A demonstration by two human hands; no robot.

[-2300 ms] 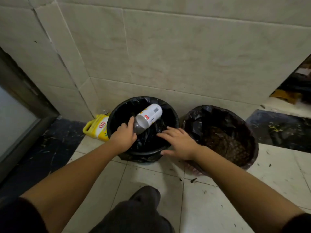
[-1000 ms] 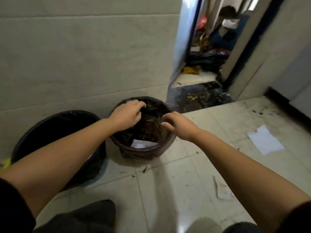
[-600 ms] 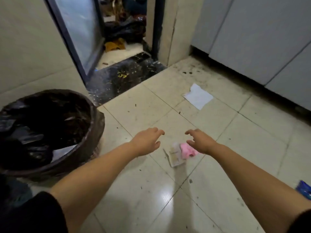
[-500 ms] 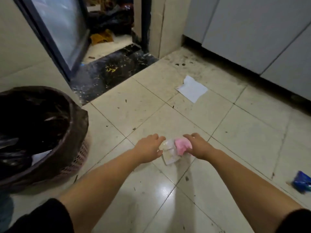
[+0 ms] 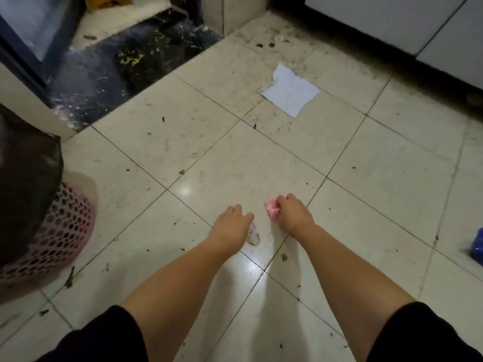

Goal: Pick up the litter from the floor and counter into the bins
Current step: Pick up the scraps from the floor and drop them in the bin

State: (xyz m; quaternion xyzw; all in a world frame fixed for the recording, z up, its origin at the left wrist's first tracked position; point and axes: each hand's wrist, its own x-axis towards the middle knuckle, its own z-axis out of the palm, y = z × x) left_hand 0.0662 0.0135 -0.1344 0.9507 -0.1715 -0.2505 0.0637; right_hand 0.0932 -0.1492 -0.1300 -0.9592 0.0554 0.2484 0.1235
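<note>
Hands are now down on the floor, away from the bin (image 5: 34,205). Right hand (image 5: 294,214) is closing its fingers around the pink scrap (image 5: 272,209). Left hand (image 5: 232,224) is lying over the pale wrapper (image 5: 253,236); I cannot tell its grip.

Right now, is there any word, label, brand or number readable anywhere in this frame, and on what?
None can be read.
White paper sheet on the floor: faint marks only, too blurred to read.
Pale wrapper under the left hand: mostly hidden, no legible print.
Pink scrap in the right hand: no print visible.
Blue packet at the right edge: cut off, illegible.
</note>
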